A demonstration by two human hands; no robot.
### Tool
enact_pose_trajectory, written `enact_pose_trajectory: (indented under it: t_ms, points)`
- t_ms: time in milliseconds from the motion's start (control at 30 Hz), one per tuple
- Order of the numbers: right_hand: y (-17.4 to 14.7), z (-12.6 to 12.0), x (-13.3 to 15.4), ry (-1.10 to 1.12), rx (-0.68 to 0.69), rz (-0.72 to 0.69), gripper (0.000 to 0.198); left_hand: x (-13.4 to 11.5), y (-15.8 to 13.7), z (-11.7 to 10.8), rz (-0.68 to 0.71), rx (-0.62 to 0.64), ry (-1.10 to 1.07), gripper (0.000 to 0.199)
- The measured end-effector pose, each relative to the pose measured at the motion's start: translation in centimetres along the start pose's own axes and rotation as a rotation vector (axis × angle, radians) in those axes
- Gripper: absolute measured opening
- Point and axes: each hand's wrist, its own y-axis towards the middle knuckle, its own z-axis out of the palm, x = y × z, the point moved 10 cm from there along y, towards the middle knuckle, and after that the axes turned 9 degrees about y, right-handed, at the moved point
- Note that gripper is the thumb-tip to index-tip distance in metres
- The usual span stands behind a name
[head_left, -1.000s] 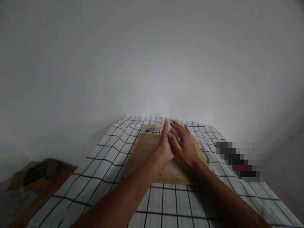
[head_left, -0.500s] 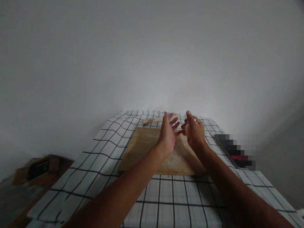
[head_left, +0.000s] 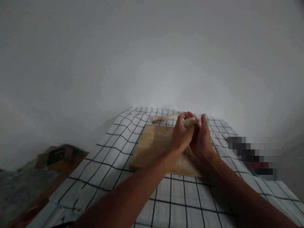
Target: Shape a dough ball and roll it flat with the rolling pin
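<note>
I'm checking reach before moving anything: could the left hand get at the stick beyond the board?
Probably yes: the stick lies past the board, its left part uncovered, but the left hand seems curled around a pale lump.

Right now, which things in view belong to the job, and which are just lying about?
Part of the job, it seems:
pale lump in the left hand, right hand close by
powdery wooden board beneath

Lying about, apparently:
pale stick beyond the board (perhaps a tool)
brown box, lower left
blurred dark item, right side
</note>
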Motion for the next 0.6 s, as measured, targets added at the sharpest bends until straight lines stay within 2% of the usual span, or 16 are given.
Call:
enact_pose_trajectory:
  t_ms: [167,300,433,600]
  points:
    - [0.7,-1.7,0.8,-0.232,-0.037,-0.135,0.067,0.0,0.1,0.3,-0.048,0.010,-0.046,0.024]
    - [1.7,-3.5,1.7,-0.345,-0.071,-0.216,0.065,-0.3,0.6,0.0,-0.128,-0.022,-0.281,0.023]
    - [1.9,-3.5,0.7,-0.244,-0.071,-0.125,0.058,0.2,1.2,-0.1,-0.294,0.030,-0.463,0.025]
    - [0.7,-0.6,-1.5,-0.067,-0.012,0.070,0.052,0.5,0.7,1.1,-0.455,0.132,-0.510,0.036]
